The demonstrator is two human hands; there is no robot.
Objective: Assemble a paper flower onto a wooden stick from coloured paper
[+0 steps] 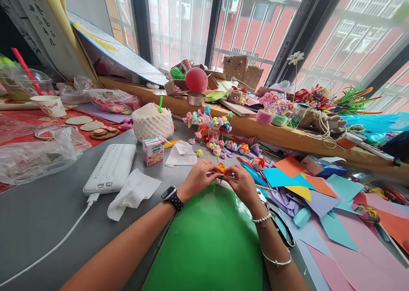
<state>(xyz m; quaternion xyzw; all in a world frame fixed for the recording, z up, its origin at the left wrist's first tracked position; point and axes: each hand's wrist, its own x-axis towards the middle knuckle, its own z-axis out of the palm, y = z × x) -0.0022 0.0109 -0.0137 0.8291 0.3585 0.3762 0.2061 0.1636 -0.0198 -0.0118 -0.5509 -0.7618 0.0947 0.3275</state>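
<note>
My left hand (pixel 202 175) and my right hand (pixel 243 182) meet above the far end of a glossy green board (pixel 207 240). Between their pinched fingertips is a small orange folded paper piece (pixel 221 167). Both hands are closed on it, and my fingers hide part of its shape. A thin wooden stick (pixel 266 188) shows to the right of my right hand; whether that hand touches it, I cannot tell. Just beyond my hands lie small crocheted flowers (pixel 214 148) and multicoloured folded paper balls (pixel 258 163).
Coloured paper sheets (pixel 319 201) spread over the right side. To the left are a white power bank (pixel 110 169) with a cable, crumpled tissue (pixel 136 193), a small pink drink carton (pixel 153 151) and a coconut (pixel 152 122). A crowded wooden ledge (pixel 246 120) runs below the windows.
</note>
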